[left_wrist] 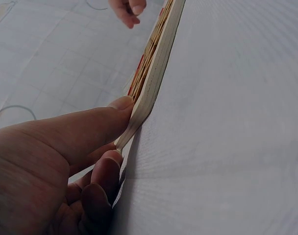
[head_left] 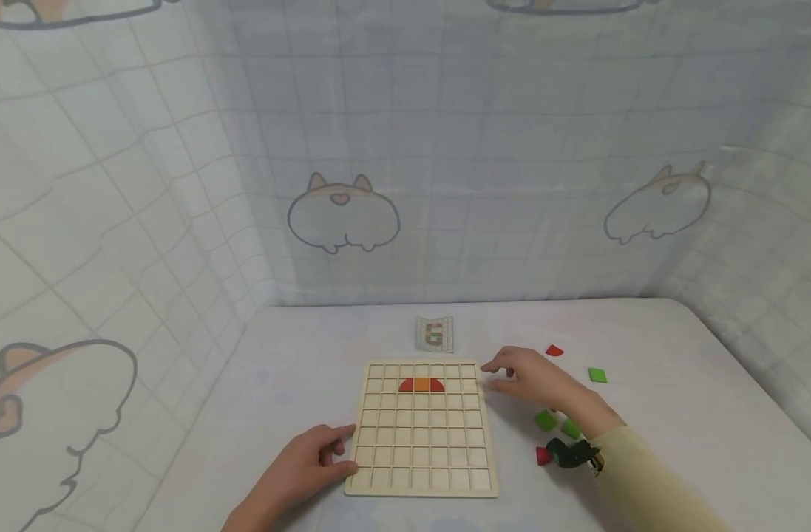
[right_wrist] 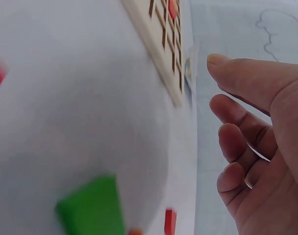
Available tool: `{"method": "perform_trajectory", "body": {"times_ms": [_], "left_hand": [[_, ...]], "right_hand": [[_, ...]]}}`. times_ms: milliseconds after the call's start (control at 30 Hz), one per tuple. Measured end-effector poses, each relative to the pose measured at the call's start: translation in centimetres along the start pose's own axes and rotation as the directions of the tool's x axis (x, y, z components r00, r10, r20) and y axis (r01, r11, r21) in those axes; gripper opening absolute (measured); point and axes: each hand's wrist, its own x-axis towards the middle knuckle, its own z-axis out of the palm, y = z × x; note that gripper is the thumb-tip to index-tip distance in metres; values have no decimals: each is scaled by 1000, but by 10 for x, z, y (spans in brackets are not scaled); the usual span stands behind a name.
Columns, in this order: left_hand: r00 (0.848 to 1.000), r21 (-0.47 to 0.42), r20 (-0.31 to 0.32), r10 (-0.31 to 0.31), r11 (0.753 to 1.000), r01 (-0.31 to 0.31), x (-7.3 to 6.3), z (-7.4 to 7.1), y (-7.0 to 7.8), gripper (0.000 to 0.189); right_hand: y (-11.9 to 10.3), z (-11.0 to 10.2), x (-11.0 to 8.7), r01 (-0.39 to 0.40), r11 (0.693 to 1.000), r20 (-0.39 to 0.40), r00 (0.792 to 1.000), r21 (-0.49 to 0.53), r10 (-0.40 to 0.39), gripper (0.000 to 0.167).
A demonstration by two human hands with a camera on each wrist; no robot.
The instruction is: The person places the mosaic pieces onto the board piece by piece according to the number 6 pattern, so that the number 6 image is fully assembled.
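Note:
A pale wooden grid board [head_left: 421, 437] lies on the white table, its second row from the far end bearing an orange square tile [head_left: 421, 384] between two red rounded tiles [head_left: 406, 386]. My left hand [head_left: 310, 464] rests at the board's left edge. Its thumb and index finger touch that edge at two spots, spaced apart, while the other fingers bend underneath. Just beside the far right edge of the board hovers my right hand [head_left: 526, 377], thumb and fingers loosely parted with nothing between them. In the right wrist view a blurred green tile [right_wrist: 92, 208] lies below this hand.
Behind the board lies a small gridded card [head_left: 435, 335] with a coloured letter-like figure. Loose tiles are scattered right of the board: a red one [head_left: 554, 350] far back, a green one [head_left: 597, 375], more green ones [head_left: 545, 420] under the right forearm, and a red one [head_left: 543, 456] nearer.

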Motion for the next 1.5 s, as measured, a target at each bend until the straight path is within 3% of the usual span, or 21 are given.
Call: {"method": "perform_trajectory", "body": {"times_ms": [200,400,467,700,1200,1500], "left_hand": [[1000,8,7,9,1000,-9,0,1,-1,65],[1000,-6,14,5,1000,-5,1,2,-2,66],[1000,-4,15,4,1000,-4,1,2,-2,65],[1000,1,15,-6,1000,6,1,2,0,65],[1000,8,18,-24,1000,24,-2,0,1,67],[1000,8,14,-18,1000,18,0,0,0,68]], "right_hand": [[17,-6,-18,-59,998,-26,998,2,59,31],[37,-12,-36,29,999,-85,996,-19,-31,29],[43,-14,-42,22,999,-97,995,-23,-24,29],[55,-16,-61,-105,994,-92,990,21,106,29],[85,-21,-93,-143,989,-162,977,-31,137,31],[93,-22,-103,-185,982,-133,975,-44,178,32]]}}
